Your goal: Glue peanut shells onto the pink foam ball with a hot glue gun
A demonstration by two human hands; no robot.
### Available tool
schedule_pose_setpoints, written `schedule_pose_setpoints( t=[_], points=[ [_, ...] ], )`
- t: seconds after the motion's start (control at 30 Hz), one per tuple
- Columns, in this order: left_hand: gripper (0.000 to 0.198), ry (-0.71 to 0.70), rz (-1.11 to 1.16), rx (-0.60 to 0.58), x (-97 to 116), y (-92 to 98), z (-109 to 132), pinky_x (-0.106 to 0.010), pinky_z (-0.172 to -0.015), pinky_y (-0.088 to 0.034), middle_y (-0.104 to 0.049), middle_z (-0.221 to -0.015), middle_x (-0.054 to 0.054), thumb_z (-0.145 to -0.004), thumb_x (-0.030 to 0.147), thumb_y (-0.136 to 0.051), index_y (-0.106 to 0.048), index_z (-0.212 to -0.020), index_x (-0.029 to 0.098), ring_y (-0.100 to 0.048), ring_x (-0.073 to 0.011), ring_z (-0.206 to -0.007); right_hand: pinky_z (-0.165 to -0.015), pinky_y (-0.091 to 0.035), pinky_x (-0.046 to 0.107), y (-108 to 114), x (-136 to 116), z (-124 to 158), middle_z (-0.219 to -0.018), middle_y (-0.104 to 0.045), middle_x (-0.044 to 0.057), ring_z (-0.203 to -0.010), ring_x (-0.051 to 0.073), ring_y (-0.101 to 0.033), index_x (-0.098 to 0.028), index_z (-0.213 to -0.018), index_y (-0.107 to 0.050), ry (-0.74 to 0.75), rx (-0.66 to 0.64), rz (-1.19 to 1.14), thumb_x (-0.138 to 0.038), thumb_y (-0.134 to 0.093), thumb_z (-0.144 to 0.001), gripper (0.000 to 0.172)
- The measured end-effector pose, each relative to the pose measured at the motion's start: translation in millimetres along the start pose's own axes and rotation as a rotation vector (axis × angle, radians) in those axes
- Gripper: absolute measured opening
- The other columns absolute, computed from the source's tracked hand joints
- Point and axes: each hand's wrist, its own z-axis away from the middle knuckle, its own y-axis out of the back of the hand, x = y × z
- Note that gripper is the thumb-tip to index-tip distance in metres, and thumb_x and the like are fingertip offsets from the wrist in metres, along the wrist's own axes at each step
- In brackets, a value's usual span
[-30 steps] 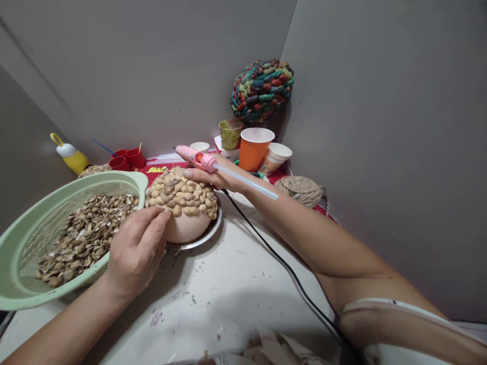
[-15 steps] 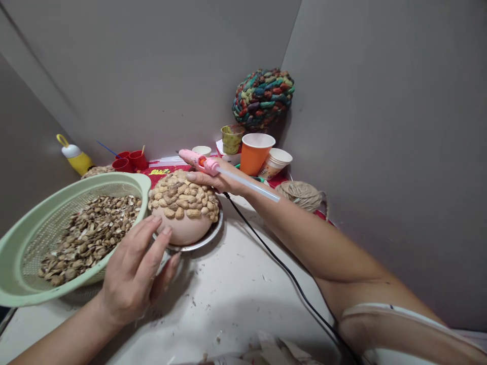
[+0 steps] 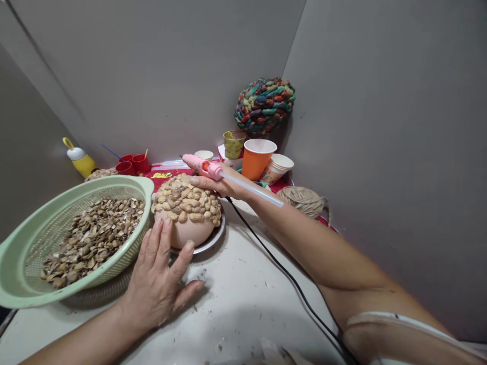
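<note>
A pink balloon-like ball [image 3: 187, 231], its top covered in glued peanut shells [image 3: 186, 200], sits on a metal plate [image 3: 211, 241]. My right hand [image 3: 224, 186] rests on the far side of the shell dome and is closed around a pink glue gun [image 3: 201, 166] with a clear glue stick poking out behind. My left hand [image 3: 160, 276] is open with fingers spread, fingertips touching the ball's lower front and the plate rim. A pale green colander [image 3: 23, 256] of loose peanut shells stands just left of the ball.
The glue gun's black cord [image 3: 289, 278] crosses the white table towards me. At the back stand an orange cup [image 3: 257, 158], stacked paper cups [image 3: 277, 168], red cups [image 3: 134, 164], a yellow bottle [image 3: 80, 160], a twine ball [image 3: 304, 199] and a painted shell ball [image 3: 265, 105]. Grey walls close in behind and right.
My left hand left the ball's side, drew back towards me and opened, then settled lower with its fingers spread against the ball's base. The right hand with the glue gun stayed put.
</note>
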Motion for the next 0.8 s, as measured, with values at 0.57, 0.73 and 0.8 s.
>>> schedule_pose_setpoints(
  t=[0.57, 0.73, 0.8],
  points=[
    [0.107, -0.03, -0.058, -0.008, -3.1, -7.5, -3.5, -0.051, -0.125, -0.013, 0.008, -0.171, -0.016, -0.086, 0.038, -0.071, 0.0, -0.163, 0.021, -0.001, -0.0369, -0.158, -0.107, -0.046, 0.05, 0.6, -2.6, 1.5, -0.117, -0.066, 0.013, -0.115, 0.031, -0.059, -0.012, -0.152, -0.044, -0.03, -0.015, 0.024, -0.076, -0.046, -0.089, 0.089],
    [0.103, -0.019, -0.083, -0.007, -2.9, -8.3, -2.3, -0.051, -0.125, -0.013, 0.008, -0.171, -0.017, -0.087, 0.041, -0.07, -0.004, -0.164, 0.021, -0.001, -0.0365, -0.158, -0.114, -0.04, 0.05, 0.7, -4.2, 1.7, -0.128, -0.064, 0.014, -0.125, 0.032, -0.056, -0.014, -0.153, -0.044, -0.011, -0.011, -0.006, -0.076, -0.049, -0.088, 0.089],
    [0.101, -0.011, -0.085, -0.003, -3.4, -8.2, -1.4, -0.052, -0.125, -0.015, 0.007, -0.171, -0.017, -0.087, 0.04, -0.071, -0.007, -0.164, 0.022, -0.003, -0.0369, -0.158, -0.117, -0.038, 0.049, 1.1, -5.0, 2.0, -0.137, -0.06, 0.013, -0.132, 0.033, -0.051, -0.017, -0.153, -0.044, -0.009, -0.019, -0.02, -0.074, -0.049, -0.089, 0.086]
  ],
)
